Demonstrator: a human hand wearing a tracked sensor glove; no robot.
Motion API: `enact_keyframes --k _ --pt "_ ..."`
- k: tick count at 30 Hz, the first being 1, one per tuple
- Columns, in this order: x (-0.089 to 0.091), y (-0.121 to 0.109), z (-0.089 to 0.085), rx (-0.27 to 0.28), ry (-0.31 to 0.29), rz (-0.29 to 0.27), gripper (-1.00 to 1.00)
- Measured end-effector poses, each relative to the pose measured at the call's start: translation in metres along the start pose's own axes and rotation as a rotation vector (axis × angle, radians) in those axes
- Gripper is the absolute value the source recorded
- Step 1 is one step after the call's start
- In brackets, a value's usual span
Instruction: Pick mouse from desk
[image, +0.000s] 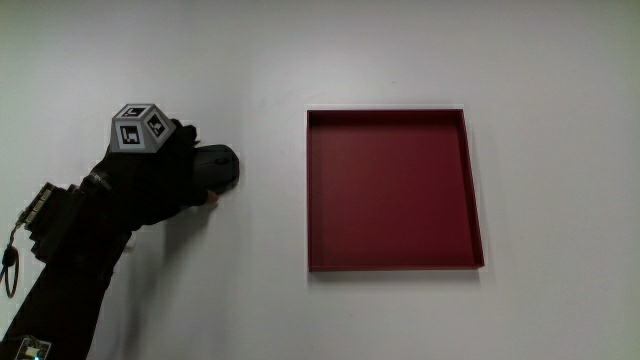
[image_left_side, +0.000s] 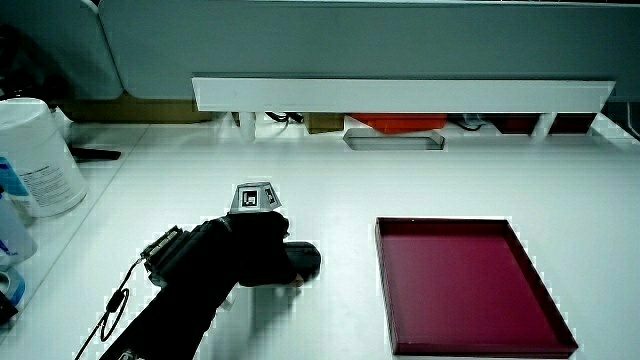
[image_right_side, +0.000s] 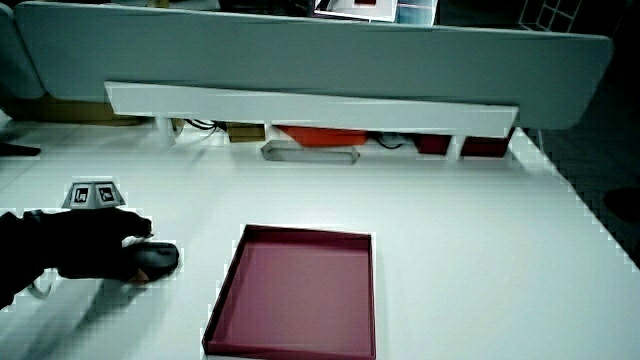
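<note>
Hand lies over the black mouse on the white desk, fingers curled round it, palm on its back; mouse's front end pokes out toward the red tray. Mouse sits flat on desk, approx mid-desk, well apart from tray, bare desk betw them. In a side view a white canister shows at desk edge, and a partition w/ shelf along another edge; main view shows neither.

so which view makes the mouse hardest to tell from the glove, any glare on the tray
Main view: the black mouse merges with the dark hand. In both side views it shows only as a dark end past the fingers. The red tray shows no glare in any view.
</note>
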Motion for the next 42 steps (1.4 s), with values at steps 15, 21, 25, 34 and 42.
enact_keyframes --k 15,21,25,34,42 --pt "-0.016 0.057 0.041 -0.060 -0.142 0.061 0.00" --pt "-0.030 0.086 0.041 -0.100 -0.171 0.091 0.00" --pt "-0.038 0.106 0.035 -0.148 -0.203 0.113 0.00" --pt "-0.051 0.138 0.020 -0.235 -0.186 0.195 0.00" --pt "-0.053 0.151 0.006 -0.273 -0.151 0.214 0.00"
